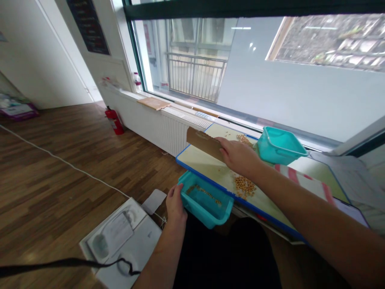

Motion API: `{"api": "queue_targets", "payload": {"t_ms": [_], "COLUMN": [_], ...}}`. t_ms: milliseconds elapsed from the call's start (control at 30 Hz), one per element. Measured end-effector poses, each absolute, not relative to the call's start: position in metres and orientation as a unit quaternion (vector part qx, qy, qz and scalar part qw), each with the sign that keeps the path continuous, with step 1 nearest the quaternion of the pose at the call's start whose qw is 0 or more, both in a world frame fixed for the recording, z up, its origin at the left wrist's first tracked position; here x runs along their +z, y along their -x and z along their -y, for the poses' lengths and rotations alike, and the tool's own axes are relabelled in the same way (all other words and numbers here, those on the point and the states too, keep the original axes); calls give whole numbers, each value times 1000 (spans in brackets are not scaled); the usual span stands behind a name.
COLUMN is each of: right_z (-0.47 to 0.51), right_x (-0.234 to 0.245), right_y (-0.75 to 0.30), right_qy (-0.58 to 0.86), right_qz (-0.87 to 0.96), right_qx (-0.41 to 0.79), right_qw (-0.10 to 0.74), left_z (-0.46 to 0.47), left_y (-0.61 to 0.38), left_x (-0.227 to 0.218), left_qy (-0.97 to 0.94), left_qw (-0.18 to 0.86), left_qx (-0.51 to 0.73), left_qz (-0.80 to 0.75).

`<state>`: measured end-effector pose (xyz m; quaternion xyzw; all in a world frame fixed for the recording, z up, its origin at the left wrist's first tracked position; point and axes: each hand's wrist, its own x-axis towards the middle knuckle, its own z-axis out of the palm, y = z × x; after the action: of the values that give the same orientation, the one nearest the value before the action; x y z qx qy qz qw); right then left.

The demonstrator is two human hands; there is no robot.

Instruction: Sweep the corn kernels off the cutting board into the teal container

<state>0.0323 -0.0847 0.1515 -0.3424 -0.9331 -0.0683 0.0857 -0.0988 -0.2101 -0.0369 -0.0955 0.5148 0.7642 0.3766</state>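
With my left hand (pixel 175 202) I grip the left end of a teal plastic bin (pixel 207 214), held just below the table's blue front edge. Small greenish grains or beans (pixel 207 194) lie along the bottom of that bin. My right hand (pixel 233 154) is closed on a strip of brown cardboard (pixel 204 143), held over the pale table top (pixel 207 163). Close to my right forearm sits a pile of yellowish beans or kernels (pixel 244 186). Behind my right hand, a reddish-orange pile (pixel 244 139) is partly hidden.
A second teal bin (pixel 281 144) stands at the table's back by the window. Beside it lies a red-and-white striped cloth or bag (pixel 303 180). A white radiator (pixel 174 134) adjoins the table. On the floor are a white appliance (pixel 132 237), a cable (pixel 66 162) and a fire extinguisher (pixel 114 121).
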Motion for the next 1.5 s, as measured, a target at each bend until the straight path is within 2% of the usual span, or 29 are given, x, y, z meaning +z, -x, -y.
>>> {"api": "queue_targets", "payload": {"t_ms": [200,600,1500], "right_z": [92,96,150], "right_x": [152,158,169], "right_y": [-27,-6,-3], "right_qy": [316,284,301], "right_qz": [944,952,948], "right_qx": [-59,-111,-99], "right_qw": [76,-23,-22], "left_z": [209,211,211], "left_y": [91,90,78], "left_x": [-35,-35,-41], "left_qy": [97,98,121], "left_qw": [370,379,370], "left_qx": [772,775,784], "left_qz": [-507,-497,-485]}}
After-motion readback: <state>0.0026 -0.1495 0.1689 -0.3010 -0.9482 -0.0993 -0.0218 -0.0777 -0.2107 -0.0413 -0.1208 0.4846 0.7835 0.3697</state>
